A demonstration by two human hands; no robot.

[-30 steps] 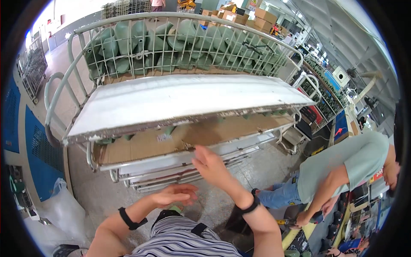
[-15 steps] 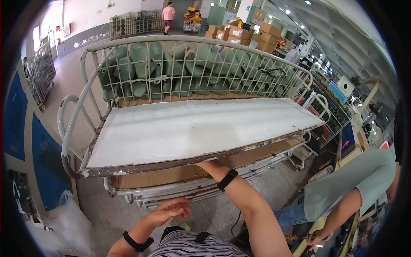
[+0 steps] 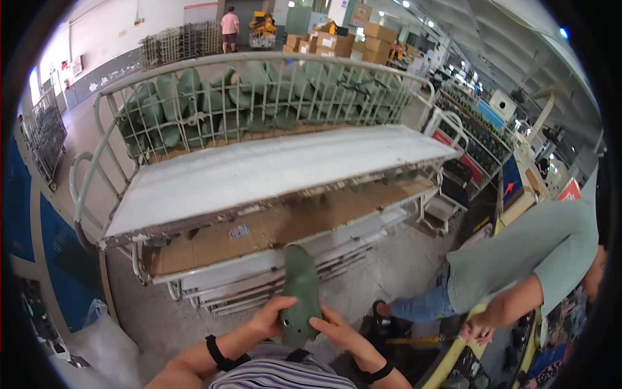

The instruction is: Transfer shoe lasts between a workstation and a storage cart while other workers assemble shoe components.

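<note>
A green shoe last [image 3: 301,285] stands upright in front of my body, its toe end up and small dark holes near the bottom. Both hands grip its lower part: my left hand [image 3: 268,318] from the left side, my right hand [image 3: 340,332] from the right, thumbs on its near face. Just beyond it is a metal rack with a white upper shelf [image 3: 278,170] and a cardboard-lined lower shelf [image 3: 194,254]. Many similar green lasts [image 3: 214,100] are heaped behind the rack's wire mesh. A few more show partly under the upper shelf.
To the right, a co-worker in a green shirt [image 3: 525,246] leans over a yellow-edged bench [image 3: 447,363]. Blue panels [image 3: 68,259] and a clear plastic bag [image 3: 103,343] are at the left. Cardboard boxes [image 3: 334,44] and another person [image 3: 229,29] are farther back.
My right hand has come out from under the upper shelf, and a green shoe last is now held between both hands. My left hand has closed on it. The view has shifted.
</note>
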